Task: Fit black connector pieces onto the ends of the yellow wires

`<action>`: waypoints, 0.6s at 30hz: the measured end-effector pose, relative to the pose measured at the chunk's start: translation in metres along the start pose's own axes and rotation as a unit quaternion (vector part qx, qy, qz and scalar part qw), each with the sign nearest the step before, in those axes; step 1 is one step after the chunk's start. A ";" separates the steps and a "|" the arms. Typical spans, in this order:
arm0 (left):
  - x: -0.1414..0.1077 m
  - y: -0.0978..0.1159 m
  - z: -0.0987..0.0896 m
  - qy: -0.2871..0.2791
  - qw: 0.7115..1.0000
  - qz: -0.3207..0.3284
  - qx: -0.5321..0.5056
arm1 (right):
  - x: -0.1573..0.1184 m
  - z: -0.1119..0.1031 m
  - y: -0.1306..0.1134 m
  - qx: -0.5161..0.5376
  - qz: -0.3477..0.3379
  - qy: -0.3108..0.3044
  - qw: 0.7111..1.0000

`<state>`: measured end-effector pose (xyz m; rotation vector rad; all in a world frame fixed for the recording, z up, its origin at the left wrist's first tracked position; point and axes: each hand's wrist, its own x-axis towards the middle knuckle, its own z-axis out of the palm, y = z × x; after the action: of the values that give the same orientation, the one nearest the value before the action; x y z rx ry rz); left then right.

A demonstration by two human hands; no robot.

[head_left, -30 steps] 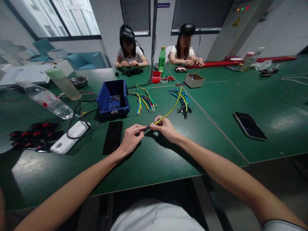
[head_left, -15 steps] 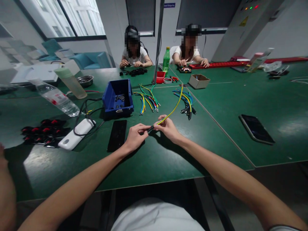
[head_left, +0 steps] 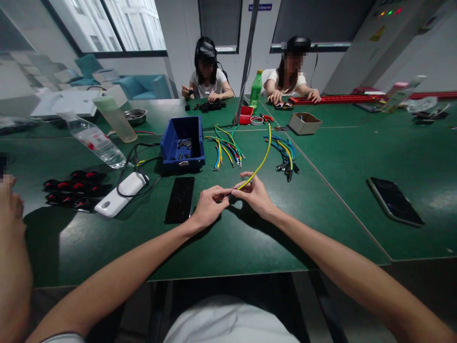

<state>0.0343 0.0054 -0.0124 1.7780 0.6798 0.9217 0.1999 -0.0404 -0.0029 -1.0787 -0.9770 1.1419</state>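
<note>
A yellow-green cable (head_left: 264, 158) rises in a curve from between my hands, its far end pointing toward the back of the table. My right hand (head_left: 257, 196) pinches the cable near its lower end. My left hand (head_left: 210, 206) closes on a black sleeve (head_left: 232, 197) at that end; fingers of both hands mostly hide it. Beyond my hands lie a bundle of coloured cables with metal lugs (head_left: 228, 147) and a second bundle with black ends (head_left: 285, 152). Short black sleeves (head_left: 184, 144) sit in a blue bin (head_left: 183, 164) to the left.
Near my left hand lies a black phone (head_left: 179, 200), with a white power bank (head_left: 121, 195) and its black cord further left. Bottles (head_left: 96, 140) stand behind. Another phone (head_left: 394, 201) lies right. Two people sit across the table; another person's arm (head_left: 14, 243) is at left.
The whole view has shifted, so things appear further right. My hands stay together on the cable end, and the black sleeve is now more covered by my fingers.
</note>
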 end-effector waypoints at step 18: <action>0.001 0.001 0.003 0.001 0.999 -0.025 -0.038 | 0.001 -0.004 -0.004 -0.080 -0.031 0.001 0.996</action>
<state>0.0371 0.0044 -0.0123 1.6864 0.6780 0.9038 0.2050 -0.0407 0.0000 -1.1677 -1.1077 1.0255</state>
